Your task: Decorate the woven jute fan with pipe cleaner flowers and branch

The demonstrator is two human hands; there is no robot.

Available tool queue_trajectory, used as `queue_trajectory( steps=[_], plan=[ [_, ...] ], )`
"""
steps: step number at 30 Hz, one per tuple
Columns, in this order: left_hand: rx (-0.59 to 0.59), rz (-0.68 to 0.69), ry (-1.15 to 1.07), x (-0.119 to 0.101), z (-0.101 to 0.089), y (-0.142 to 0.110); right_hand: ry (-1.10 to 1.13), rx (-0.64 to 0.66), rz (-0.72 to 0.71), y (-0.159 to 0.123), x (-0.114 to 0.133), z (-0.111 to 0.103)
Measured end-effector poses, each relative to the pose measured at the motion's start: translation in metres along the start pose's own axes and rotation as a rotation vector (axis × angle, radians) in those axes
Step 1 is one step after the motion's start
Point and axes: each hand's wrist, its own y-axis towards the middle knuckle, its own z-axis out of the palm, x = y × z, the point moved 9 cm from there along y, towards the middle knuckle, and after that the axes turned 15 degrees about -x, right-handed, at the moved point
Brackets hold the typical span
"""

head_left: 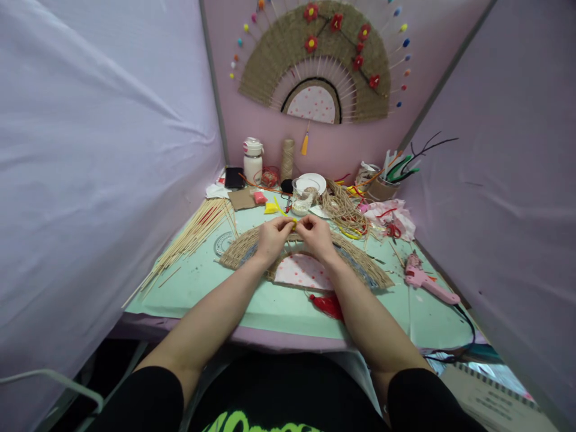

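Observation:
A yellow pipe cleaner [280, 207] is pinched at its curled end between the fingertips of both hands. My left hand [272, 237] closes on it from the left, and my right hand [315, 234] from the right, with the fingertips almost meeting. Its loose tail seems to stick up behind my left fingers. Below my hands lies a half-round twine fan [238, 249] with blue strands along its band. A white half-circle with pink dots [299, 271] forms the fan's centre, and a red tassel [327, 306] lies under it, partly covered by my right forearm.
Thin wooden sticks [189, 234] are spread at the left. A pink glue gun [427, 282] lies at the right, its cord running off the edge. Behind are a white bottle [252, 162], a twine spool [287, 159], and loose twine [339, 207]. A finished fan [274, 69] hangs on the back wall.

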Motion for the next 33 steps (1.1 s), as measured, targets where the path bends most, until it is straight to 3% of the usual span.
queue_trajectory(
  steps=[3,6,8,12,15,20,27,33],
  plan=[
    [0.029,0.205,0.149,-0.014,0.003,-0.005,0.182,0.072,0.418,-0.009,-0.033,0.013],
    [0.045,0.215,0.175,-0.011,0.007,-0.006,0.224,0.073,0.547,-0.014,-0.044,0.017],
    [0.028,0.081,0.096,0.0,0.008,-0.003,0.188,0.039,0.511,-0.01,-0.045,0.013],
    [0.001,-0.349,-0.236,0.027,0.011,-0.002,0.189,-0.031,0.4,0.003,-0.041,0.003],
    [0.022,-0.521,-0.383,0.03,0.016,-0.005,0.239,-0.052,0.368,0.008,-0.039,-0.002],
    [0.052,-0.5,-0.426,0.027,0.015,-0.003,0.275,0.065,0.314,0.006,-0.029,0.006],
    [0.021,-0.387,-0.341,0.023,0.009,0.002,0.163,0.064,0.062,0.004,-0.005,0.002],
    [0.048,-0.441,-0.298,0.029,0.012,-0.002,0.094,0.068,-0.089,0.002,0.013,-0.002]
  ],
)
